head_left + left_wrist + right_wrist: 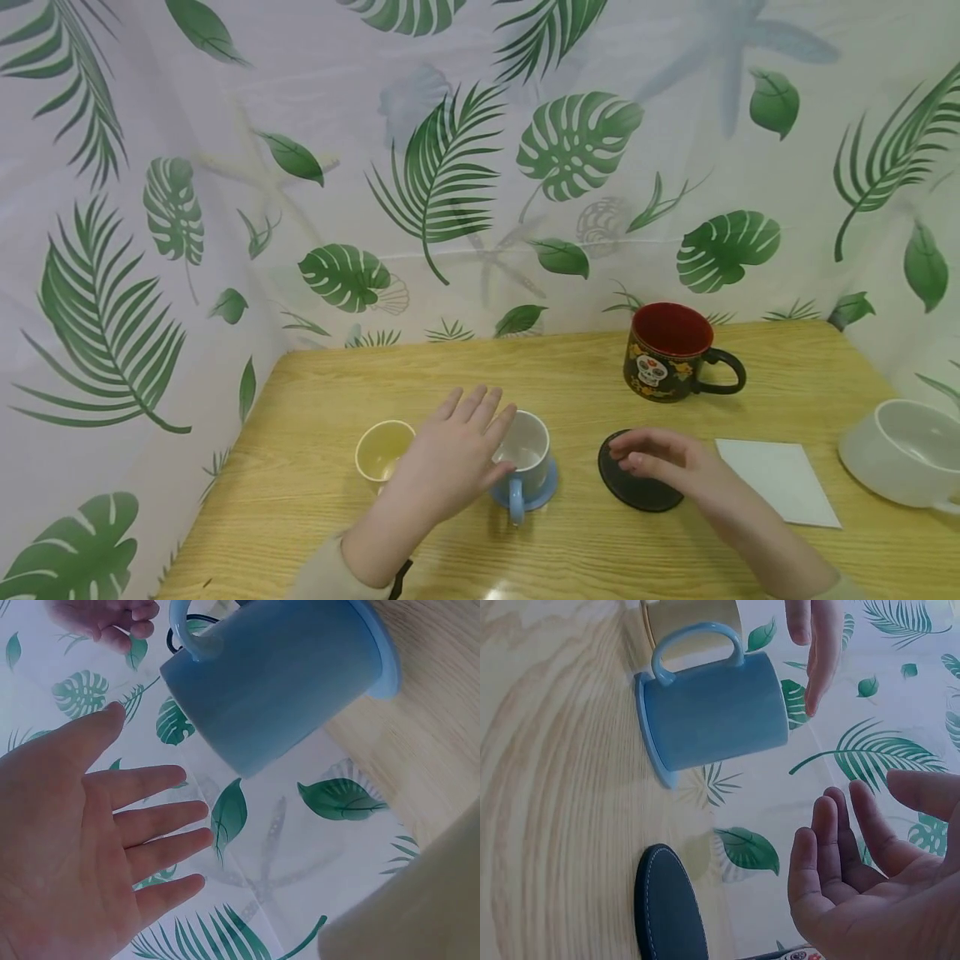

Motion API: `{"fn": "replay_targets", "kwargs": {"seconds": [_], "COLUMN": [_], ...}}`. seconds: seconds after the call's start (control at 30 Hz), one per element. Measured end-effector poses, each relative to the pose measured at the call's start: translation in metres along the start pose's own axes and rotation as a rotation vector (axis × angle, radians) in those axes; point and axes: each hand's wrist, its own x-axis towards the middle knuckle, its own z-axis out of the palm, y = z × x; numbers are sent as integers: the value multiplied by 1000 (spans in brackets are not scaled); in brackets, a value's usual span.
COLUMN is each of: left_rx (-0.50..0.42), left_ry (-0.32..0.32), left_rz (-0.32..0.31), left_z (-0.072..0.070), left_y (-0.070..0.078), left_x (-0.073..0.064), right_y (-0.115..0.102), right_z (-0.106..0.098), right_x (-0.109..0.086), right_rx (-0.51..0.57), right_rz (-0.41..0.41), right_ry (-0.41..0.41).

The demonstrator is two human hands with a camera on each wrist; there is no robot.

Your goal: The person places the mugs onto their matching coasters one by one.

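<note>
A light blue mug (534, 471) with a pale inside stands upright on a blue coaster (551, 490). My left hand (453, 454) hovers beside and above its rim, fingers straight and holding nothing; the left wrist view shows a gap between the fingertips and the mug (277, 682). Over the black stitched coaster (637, 493) hangs my right hand (693, 475), its fingers loosely bent around nothing. In the right wrist view that hand (877, 877) is apart from both the blue mug (716, 712) and the black coaster (667, 907). A yellow mug (381, 450) is partly hidden behind my left hand.
A black skull-patterned mug (652, 367) with a red inside stands at the back right. Right of the black coaster lies a white square (783, 479); a white mug (881, 467) stands at the right edge. Leaf-printed cloth (465, 300) borders the wooden table (330, 383).
</note>
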Motion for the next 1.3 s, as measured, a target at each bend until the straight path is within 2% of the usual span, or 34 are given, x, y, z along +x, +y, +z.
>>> {"fn": "replay_targets", "kwargs": {"seconds": [0.13, 0.27, 0.5, 0.7, 0.93, 1.13, 1.3], "left_rx": [14, 18, 11, 25, 45, 64, 78], "left_ry": [21, 16, 10, 50, 72, 56, 47], "left_rz": [17, 42, 75, 112, 160, 174, 181], "left_z": [-1, -1, 3, 7, 13, 16, 17], "left_y": [5, 10, 18, 24, 30, 35, 40], "left_x": [4, 8, 14, 17, 20, 24, 27], "right_y": [2, 5, 7, 9, 9, 9, 12], "right_z": [-6, -13, -27, -35, -47, -55, -61], "right_x": [-1, -2, -4, -7, -11, -12, -12], "right_rx": [-7, 7, 5, -4, -5, -5, 20], "right_rz": [-45, -66, -81, -66, -72, -72, -104], "right_ry": [33, 54, 93, 132, 144, 149, 145]}}
